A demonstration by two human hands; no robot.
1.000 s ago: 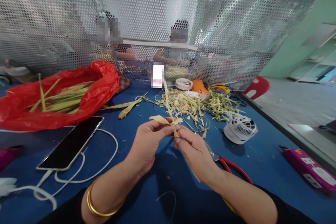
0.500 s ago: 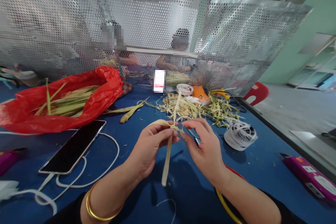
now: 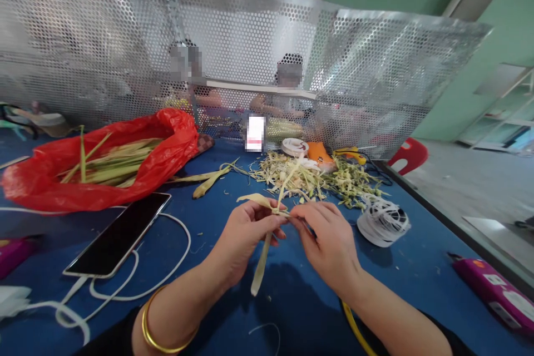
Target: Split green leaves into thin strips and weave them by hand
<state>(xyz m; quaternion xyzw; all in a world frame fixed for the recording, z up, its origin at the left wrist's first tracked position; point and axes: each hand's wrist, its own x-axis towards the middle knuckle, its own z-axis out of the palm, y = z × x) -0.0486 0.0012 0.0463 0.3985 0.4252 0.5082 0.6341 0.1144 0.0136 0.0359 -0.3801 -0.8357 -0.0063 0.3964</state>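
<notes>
Pale, flat leaf strips (image 3: 261,270) cross in a small knot between my hands, above the blue table. My left hand (image 3: 244,239) pinches them just beside the crossing, thumb on top; one strip hangs down below it, one points up and another curls out to the left. Closed at the fingertips, my right hand (image 3: 327,233) grips a thin strip that leads from the crossing to the right. Its exact end is hidden by the fingers.
A red plastic bag (image 3: 167,169) of long leaves lies at left, near a phone (image 3: 120,236) on a white cable. Leaf scraps (image 3: 287,175), a roll of tape (image 3: 295,147) and a white string spool (image 3: 381,225) lie beyond my hands. Behind stands a perforated metal screen (image 3: 246,22).
My right fingers have closed in on the strip to the right of the crossing. The hanging strip's lower end has swung slightly left, and the view has tilted a little upward.
</notes>
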